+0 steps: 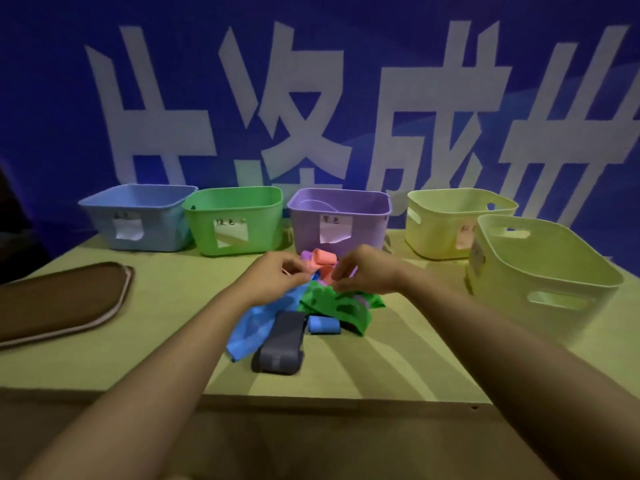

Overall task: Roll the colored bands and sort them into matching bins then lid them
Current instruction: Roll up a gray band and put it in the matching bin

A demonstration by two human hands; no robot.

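A heap of colored bands lies mid-table: a blue band (250, 323), a green band (341, 308), a dark grey band (278, 344), a small rolled blue band (323, 325) and a coral band (323, 261) at the back. My left hand (277, 277) and my right hand (363, 271) meet over the heap, fingers curled, pinching band material between them; which band each one holds is hard to tell. Behind stand a blue bin (104, 209), a green bin (263, 216) and a purple bin (367, 220).
Two pale yellow bins stand at the right, one at the back (433, 220) and a larger one nearer (519, 289). A brown lid (59, 299) lies at the left of the table. A blue banner with white characters hangs behind.
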